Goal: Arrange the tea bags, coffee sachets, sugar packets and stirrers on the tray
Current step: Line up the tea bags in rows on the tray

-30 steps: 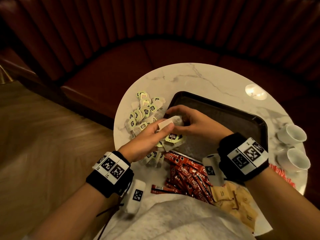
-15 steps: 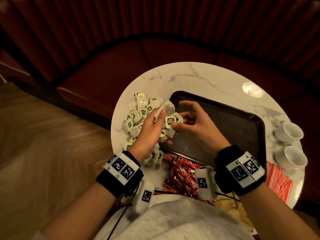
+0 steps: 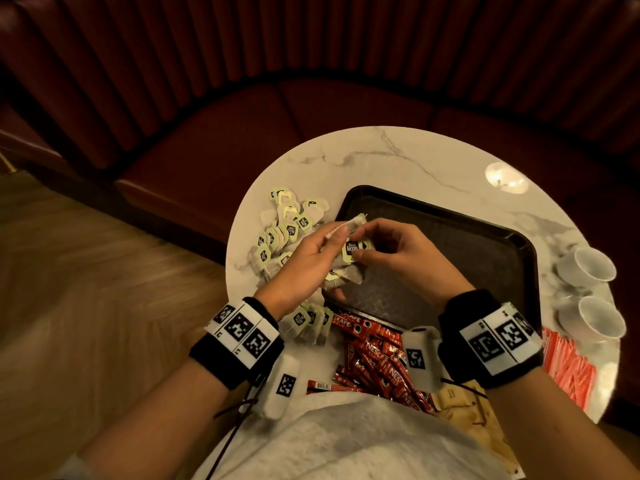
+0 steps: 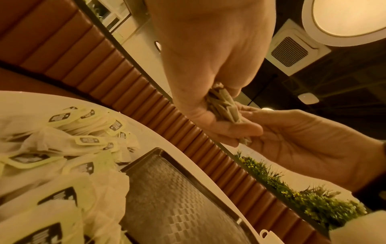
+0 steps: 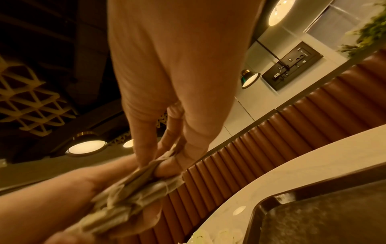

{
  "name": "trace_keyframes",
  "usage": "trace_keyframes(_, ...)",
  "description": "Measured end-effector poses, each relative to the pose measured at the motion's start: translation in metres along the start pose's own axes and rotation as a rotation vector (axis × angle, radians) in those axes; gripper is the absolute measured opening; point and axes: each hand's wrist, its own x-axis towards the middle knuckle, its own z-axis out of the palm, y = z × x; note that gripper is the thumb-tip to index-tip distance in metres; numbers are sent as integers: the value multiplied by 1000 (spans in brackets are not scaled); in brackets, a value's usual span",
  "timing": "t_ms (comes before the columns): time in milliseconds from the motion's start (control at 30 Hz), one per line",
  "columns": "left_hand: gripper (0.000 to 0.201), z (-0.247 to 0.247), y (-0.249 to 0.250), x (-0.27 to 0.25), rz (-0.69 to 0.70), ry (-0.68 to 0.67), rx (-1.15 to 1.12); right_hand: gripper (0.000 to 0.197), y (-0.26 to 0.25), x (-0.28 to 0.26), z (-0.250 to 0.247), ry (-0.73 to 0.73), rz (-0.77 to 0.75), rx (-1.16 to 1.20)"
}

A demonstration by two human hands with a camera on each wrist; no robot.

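Note:
Both hands hold one bundle of tea bags (image 3: 349, 252) above the near left corner of the dark tray (image 3: 460, 237). My left hand (image 3: 304, 261) grips the bundle (image 4: 224, 107) from the left. My right hand (image 3: 388, 251) pinches the same bundle (image 5: 133, 186) from the right. A loose heap of tea bags (image 3: 287, 230) with green tags lies on the table left of the tray (image 4: 177, 203). Red coffee sachets (image 3: 377, 362) lie at the near edge, brown sugar packets (image 3: 460, 407) beside them, and orange-red stirrers (image 3: 568, 368) at the right.
The round marble table (image 3: 398, 161) carries two white cups (image 3: 588, 268) at its right edge. A dark red padded bench (image 3: 311, 109) curves behind it. Wooden floor (image 3: 86, 271) lies to the left. Wrist bands with markers sit on both forearms.
Both hands have lifted the tea-bag bundle a little and shifted it toward the tray's left edge. The view has tilted, so the stirrers at the right show more.

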Motion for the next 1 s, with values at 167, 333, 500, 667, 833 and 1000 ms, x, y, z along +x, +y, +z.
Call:
trace_keyframes(167,34,0,-5,-3,-1,-76,83,24,9,-5,7,42,6,-37)
trace_keyframes(333,30,-4,-5,-9,-91,-209,-15,18,14,-15,4,31,48,34)
trace_keyframes(500,25,-5,-6,-13,-181,-243,-126,8,17,-22,-2,59,26,63)
trace_keyframes(667,34,-5,-8,-16,-125,-271,-79,15,16,-25,2,107,-26,93)
trace_keyframes(833,40,-4,-16,-16,-54,-162,-48,15,20,-25,7,232,-50,98)
trace_keyframes(1000,34,-1,-13,-18,-88,-107,-190,30,19,-31,5,170,11,166)
